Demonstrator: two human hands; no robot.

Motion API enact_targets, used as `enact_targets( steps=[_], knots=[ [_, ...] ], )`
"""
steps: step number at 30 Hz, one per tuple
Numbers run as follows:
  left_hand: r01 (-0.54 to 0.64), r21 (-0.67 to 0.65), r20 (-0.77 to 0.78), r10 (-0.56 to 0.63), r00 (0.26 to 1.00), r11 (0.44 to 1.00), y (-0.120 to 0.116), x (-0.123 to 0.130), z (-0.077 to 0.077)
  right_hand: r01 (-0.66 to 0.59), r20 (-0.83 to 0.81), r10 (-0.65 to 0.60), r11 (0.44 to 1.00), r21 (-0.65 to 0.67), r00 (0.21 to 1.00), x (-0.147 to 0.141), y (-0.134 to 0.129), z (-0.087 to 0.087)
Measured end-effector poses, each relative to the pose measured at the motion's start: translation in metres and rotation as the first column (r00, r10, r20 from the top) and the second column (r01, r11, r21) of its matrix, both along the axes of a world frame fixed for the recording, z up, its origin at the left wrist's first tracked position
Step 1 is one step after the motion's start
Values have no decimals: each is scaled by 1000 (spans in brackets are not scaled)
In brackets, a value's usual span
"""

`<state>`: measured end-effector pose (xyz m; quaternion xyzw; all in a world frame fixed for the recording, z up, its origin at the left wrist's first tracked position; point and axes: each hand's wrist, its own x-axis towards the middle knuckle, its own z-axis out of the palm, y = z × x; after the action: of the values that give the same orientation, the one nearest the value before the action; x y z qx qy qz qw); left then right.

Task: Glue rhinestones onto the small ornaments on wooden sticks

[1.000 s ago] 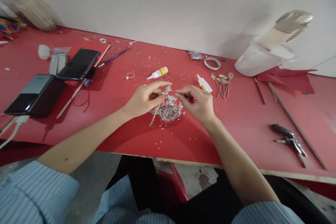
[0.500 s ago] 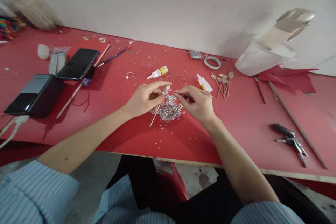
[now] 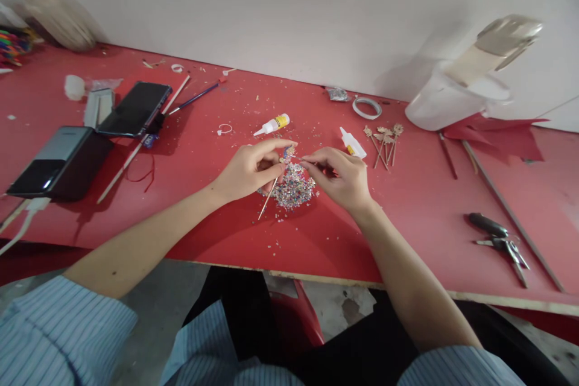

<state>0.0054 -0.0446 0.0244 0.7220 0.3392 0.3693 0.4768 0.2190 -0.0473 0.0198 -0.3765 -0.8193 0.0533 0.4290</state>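
My left hand (image 3: 253, 170) is closed around a thin wooden stick (image 3: 268, 200) whose top is a small ornament (image 3: 287, 154) covered in colourful bits. Its lower end points down toward the table. Just right of the ornament, my right hand (image 3: 338, 174) is in a pinch, with what looks like a tiny thin piece at the fingertips, too small to name. Below both hands lies a heap of glittering multicoloured chips (image 3: 294, 188). One glue bottle (image 3: 273, 125) with a yellow label lies behind my left hand, another glue bottle (image 3: 353, 143) behind my right.
Several wooden sticks with shaped tops (image 3: 384, 139) lie right of the glue. Behind are a tape roll (image 3: 367, 108) and white bucket (image 3: 446, 96). Keys (image 3: 506, 247) rest at right. A phone (image 3: 136, 108), power bank (image 3: 56, 163) and paintbrush (image 3: 196, 98) are at left.
My right hand has shifted very slightly, its fingertips still beside the ornament. My left hand keeps its hold on the stick, nearly unmoved.
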Motion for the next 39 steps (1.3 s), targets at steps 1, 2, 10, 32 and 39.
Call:
enact_targets(
  steps=[1, 2, 10, 32, 39],
  knots=[
    [0, -1, 0, 0, 1000, 1000, 0, 0, 0, 5, -2, -5, 1000, -2, 1000, 0, 0, 0],
    [-1, 0, 0, 1, 1000, 1000, 0, 0, 0, 8, -6, -8, 1000, -4, 1000, 0, 0, 0],
    [4, -7, 9, -4, 1000, 1000, -1, -1, 0, -3, -31, 3, 1000, -14, 1000, 0, -1, 2],
    [15, 38, -20, -15, 1000, 999, 0, 0, 2, -25, -15, 26, 999, 41, 1000, 0, 0, 0],
    [13, 44, -20, -12, 1000, 999, -1, 0, 3, -39, -54, 40, 999, 27, 998, 0, -1, 1]
  ],
)
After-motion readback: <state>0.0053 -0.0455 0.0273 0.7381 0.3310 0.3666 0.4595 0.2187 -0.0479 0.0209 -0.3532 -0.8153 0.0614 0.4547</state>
